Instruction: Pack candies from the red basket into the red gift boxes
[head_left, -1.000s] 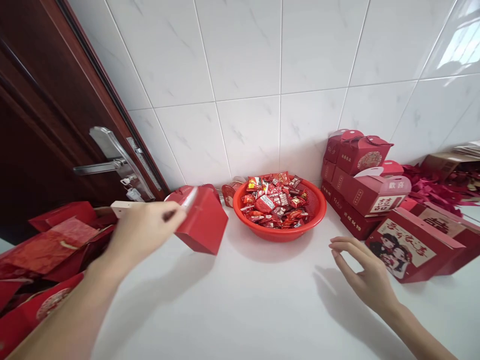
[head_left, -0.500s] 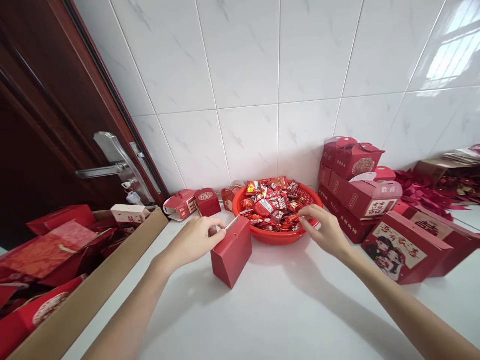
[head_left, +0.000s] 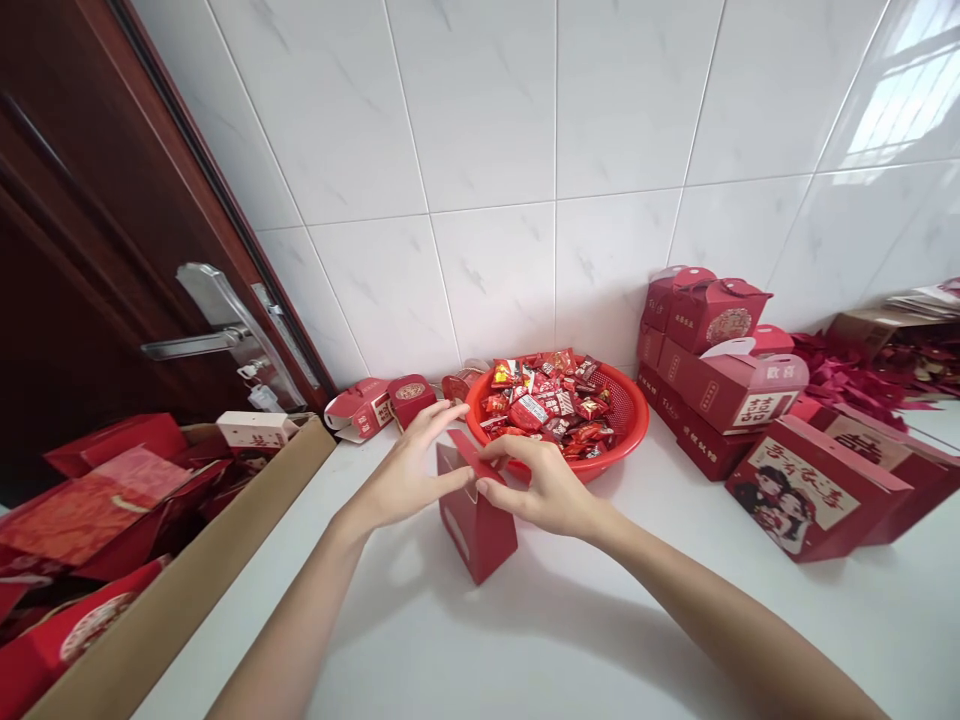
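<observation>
Red box [head_left: 491, 540] stands upright on the white table [head_left: 465, 660], directly beneath both hands. Right hand [head_left: 555, 488]: thumb and fingers curled at the box's top, their tips close together; whether they pinch its edge cannot be told for certain, the fingers covering it. Left hand [head_left: 397, 480]: fingers spread at the box's other side, thumb extended toward its top. Just beyond the grip, a red basket [head_left: 637, 425] holds wrapped sweets [head_left: 540, 405]. Right of the grip, stacked boxes [head_left: 712, 395]; well left, a cardboard carton [head_left: 195, 560].
</observation>
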